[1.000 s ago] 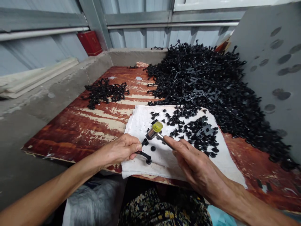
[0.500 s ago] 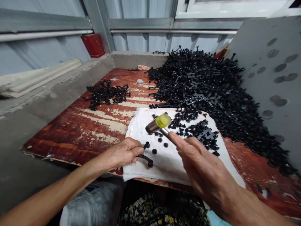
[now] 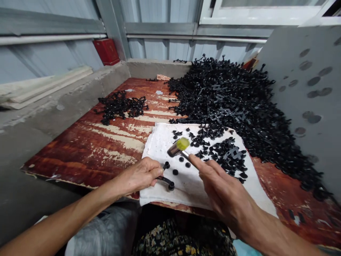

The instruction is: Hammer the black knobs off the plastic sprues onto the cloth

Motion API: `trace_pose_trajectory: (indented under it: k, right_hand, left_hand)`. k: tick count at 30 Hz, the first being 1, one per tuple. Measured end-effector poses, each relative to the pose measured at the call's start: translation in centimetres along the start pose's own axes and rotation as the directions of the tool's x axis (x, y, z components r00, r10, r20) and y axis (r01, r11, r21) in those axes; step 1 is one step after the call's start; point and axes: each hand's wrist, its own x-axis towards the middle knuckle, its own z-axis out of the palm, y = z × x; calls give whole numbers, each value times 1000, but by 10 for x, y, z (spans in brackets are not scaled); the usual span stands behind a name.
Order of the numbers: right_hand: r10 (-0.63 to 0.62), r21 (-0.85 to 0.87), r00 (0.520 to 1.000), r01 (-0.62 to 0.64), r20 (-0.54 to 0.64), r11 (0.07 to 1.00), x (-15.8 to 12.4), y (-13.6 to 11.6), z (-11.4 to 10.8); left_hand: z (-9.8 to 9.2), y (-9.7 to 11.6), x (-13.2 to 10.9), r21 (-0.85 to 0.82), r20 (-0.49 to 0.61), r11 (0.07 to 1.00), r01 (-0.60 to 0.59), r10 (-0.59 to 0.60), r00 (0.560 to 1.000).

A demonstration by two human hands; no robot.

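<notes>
My left hand pinches a black plastic linkage piece near the front of the white cloth. Two arms of the piece stick out past the fingers, each with a round end over a black disc. My right hand is wrapped around the handle of a small mallet with a metal head and a yellow-green face. The mallet head is above the cloth, beyond my left hand. Several loose black discs lie between the hands, and more black knobs are heaped on the cloth's right side.
A large pile of black linkages covers the back right of the worn red board. A smaller cluster lies at the left. A spotted grey panel borders the right side, and a red box stands in the far corner.
The mallet head has come slightly down and left with my right hand. My left hand keeps its grip on the linkage piece, almost unmoved. The view has shifted slightly.
</notes>
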Motion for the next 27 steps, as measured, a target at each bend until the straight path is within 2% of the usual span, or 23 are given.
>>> trace_pose_trajectory:
  k: [1, 3, 5, 7, 8, 10, 13, 14, 15, 16, 17, 19, 20, 21, 23, 24, 25, 27]
  right_hand:
    - [15, 1, 1000, -15, -14, 1000, 0, 1, 2]
    - [24, 23, 999, -24, 29, 999, 2, 4, 3]
    - [49, 129, 995, -60, 87, 990, 9, 5, -1]
    - [215, 312, 977, -205, 1, 928, 21, 4, -6]
    - [286, 415, 958, -274, 34, 868, 27, 3, -9]
    - [350, 570, 902, -430, 251, 700, 36, 1, -11]
    - [319, 673, 780, -625, 537, 395, 36, -5, -8]
    - [336, 690, 752, -657, 567, 304, 33, -7, -6]
    - [374, 712, 741, -659, 558, 243, 29, -10, -5]
    - [414, 731, 737, -649, 534, 214, 24, -12, -4]
    - [466, 747, 729, -636, 501, 194, 21, -14, -4]
    - [543, 782, 728, -593, 419, 191, 18, -18, -4]
    - [566, 792, 729, -576, 385, 203, 17, -19, -5]
    - [578, 799, 736, -559, 353, 223, 17, -21, -5]
    - [575, 806, 762, -524, 297, 277, 18, -24, -4]
    - [563, 809, 779, -504, 276, 302, 18, -26, -2]
    - [542, 811, 797, -489, 265, 322, 17, -29, 0]
    - [485, 822, 832, -460, 268, 335, 15, -35, 6]
  left_hand:
    - [-1, -1, 0, 8, 3, 1000, 2, -2, 1000]
    - [-2, 0, 0, 32, -1, 999, 10, -10, 1000]
    - [-1, 6, -2, 72, -3, 997, -5, 5, 1000]
    - [0, 19, -4, 123, 32, 988, -93, 89, 996]
    - [1, 27, -4, 152, 47, 973, -175, 170, 984]
    - [0, 43, -4, 162, 152, 931, -328, 305, 940]
    - [-2, 55, -8, 220, 188, 891, -398, 361, 913]
    - [-2, 55, -12, 253, 128, 887, -387, 366, 922]
    - [-1, 53, -16, 277, 2, 890, -362, 377, 926]
    - [0, 48, -21, 286, -179, 899, -330, 389, 904]
    - [1, 42, -25, 266, -364, 913, -308, 391, 845]
    - [5, 28, -31, 115, -597, 954, -276, 288, 749]
    - [8, 23, -33, -18, -614, 968, -252, 189, 766]
    - [12, 18, -34, -157, -577, 960, -231, 101, 810]
    - [23, 17, -34, -427, -389, 885, -188, 8, 921]
    - [29, 18, -32, -542, -308, 824, -167, -10, 951]
    - [35, 22, -31, -631, -262, 759, -156, -19, 965]
    - [43, 29, -27, -734, -263, 657, -173, -40, 964]
